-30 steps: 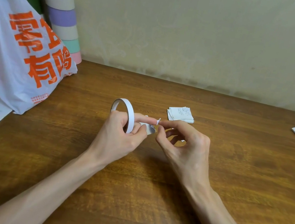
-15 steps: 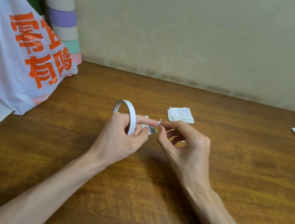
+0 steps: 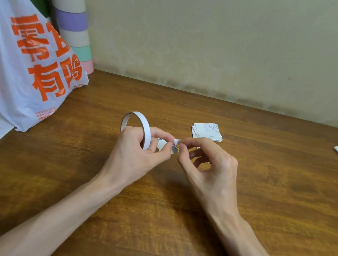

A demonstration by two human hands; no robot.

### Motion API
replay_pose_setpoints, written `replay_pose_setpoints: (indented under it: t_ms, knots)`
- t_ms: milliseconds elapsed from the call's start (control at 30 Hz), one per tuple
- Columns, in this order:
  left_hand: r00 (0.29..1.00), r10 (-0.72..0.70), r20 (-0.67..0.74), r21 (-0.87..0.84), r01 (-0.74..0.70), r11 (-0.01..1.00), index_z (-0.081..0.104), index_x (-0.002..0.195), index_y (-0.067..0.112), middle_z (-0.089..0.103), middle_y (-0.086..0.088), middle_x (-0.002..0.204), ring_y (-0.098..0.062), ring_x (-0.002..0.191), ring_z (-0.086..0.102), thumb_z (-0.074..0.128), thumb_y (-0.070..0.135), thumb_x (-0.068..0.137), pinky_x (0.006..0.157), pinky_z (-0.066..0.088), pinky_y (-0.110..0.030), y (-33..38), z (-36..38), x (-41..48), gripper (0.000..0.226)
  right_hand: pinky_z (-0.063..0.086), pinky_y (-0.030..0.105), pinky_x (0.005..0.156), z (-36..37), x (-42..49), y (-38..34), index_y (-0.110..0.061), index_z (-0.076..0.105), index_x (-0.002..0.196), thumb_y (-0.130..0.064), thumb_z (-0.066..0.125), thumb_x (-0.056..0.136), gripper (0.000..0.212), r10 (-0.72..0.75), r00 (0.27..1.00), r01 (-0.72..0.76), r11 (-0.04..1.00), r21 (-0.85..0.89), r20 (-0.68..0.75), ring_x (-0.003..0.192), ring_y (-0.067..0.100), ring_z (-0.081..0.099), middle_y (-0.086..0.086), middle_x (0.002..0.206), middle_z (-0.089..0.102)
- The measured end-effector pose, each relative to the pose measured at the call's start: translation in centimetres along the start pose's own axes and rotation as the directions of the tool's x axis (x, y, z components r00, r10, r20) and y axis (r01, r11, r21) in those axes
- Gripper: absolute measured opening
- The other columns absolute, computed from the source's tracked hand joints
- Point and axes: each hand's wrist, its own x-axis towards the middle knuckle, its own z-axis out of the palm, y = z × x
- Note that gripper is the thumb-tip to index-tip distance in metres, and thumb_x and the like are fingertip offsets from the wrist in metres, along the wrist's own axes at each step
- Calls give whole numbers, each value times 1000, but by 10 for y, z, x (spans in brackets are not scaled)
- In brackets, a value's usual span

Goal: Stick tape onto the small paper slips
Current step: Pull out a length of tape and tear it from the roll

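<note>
Head: tape roll held in left grip.

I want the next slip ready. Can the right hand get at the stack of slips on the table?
Probably yes: the stack of slips lies just beyond the right hand with nothing between them, though that hand is pinching a tape end.

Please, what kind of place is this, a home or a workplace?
Most likely a room in a home: a brown wooden table against a plain beige wall, a white plastic shopping bag with orange print on it, and a pastel-striped roll standing behind the bag.
</note>
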Motion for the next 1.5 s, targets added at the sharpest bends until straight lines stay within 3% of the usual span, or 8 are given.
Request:
replay_pose_setpoints:
  t_ms: [200, 367, 500, 600, 833, 1000, 1267, 1500]
  knots:
    - [1000, 0, 17, 8, 0, 1000, 81, 96, 16, 47, 17, 44, -4, 40, 44, 79, 11, 89, 47, 34, -11, 1, 0, 0, 8, 53, 25, 59, 1, -1, 2, -16, 77, 91, -10, 78, 90, 7, 4, 1000, -4, 1000, 11, 4, 69, 12, 67, -12, 87, 75]
    - [999, 31, 10, -23, -31, 999, 80, 92, 23, 38, 13, 44, -8, 43, 34, 81, 20, 90, 46, 39, -40, -1, 0, 1, 4, 52, 24, 59, 1, -1, 1, -17, 76, 91, -11, 78, 90, 6, 2, 1000, -2, 1000, 9, 4, 69, 11, 67, -12, 87, 74]
    - [999, 39, 2, 0, -39, 999, 80, 94, 14, 48, 20, 43, -4, 40, 46, 81, 14, 89, 46, 36, -14, 0, 0, 1, 5, 53, 26, 59, 1, 0, 1, -16, 76, 91, -11, 78, 91, 5, 3, 1000, -3, 1000, 16, 13, 69, 12, 67, -12, 87, 74]
    - [999, 34, 10, -2, -34, 999, 80, 94, 13, 47, 19, 43, -4, 39, 45, 80, 11, 89, 47, 35, -11, 2, 0, 0, 6, 53, 24, 59, 0, -1, 1, -17, 76, 91, -11, 78, 91, 6, 0, 1000, 0, 1000, 21, 13, 69, 12, 67, -13, 87, 74]
    - [998, 67, 6, -52, -67, 996, 77, 82, 20, 39, -15, 47, -29, 43, 29, 79, 19, 91, 53, 46, -52, 4, 0, 1, 10, 51, 21, 59, 1, -1, 1, -17, 74, 89, -11, 79, 90, 7, -4, 1000, 4, 1000, 22, 3, 68, 11, 66, -13, 86, 73]
    - [998, 60, 8, -51, -60, 997, 78, 84, 16, 41, 15, 42, -7, 40, 35, 79, 12, 89, 47, 36, -31, 4, -1, -1, 6, 52, 23, 59, 1, 0, 1, -16, 74, 89, -8, 79, 90, 10, -16, 999, 16, 1000, 13, -37, 68, 10, 66, -13, 85, 73]
    - [1000, 28, -13, -33, -29, 999, 77, 84, 16, 37, 13, 45, -7, 41, 33, 79, 7, 87, 47, 32, -22, 4, -1, 0, 9, 48, 21, 57, 0, 0, -2, -16, 74, 90, -16, 75, 91, 2, -54, 996, 55, 998, 19, -75, 65, 11, 63, -11, 80, 69]
    - [999, 42, -5, -52, -42, 998, 78, 84, 20, 35, -1, 45, -10, 45, 34, 78, 12, 90, 53, 47, -48, 4, 0, 0, 10, 39, 12, 61, 2, -1, 0, -18, 75, 91, -13, 81, 87, 8, -32, 999, 32, 999, -6, -5, 64, 13, 63, -8, 80, 68]
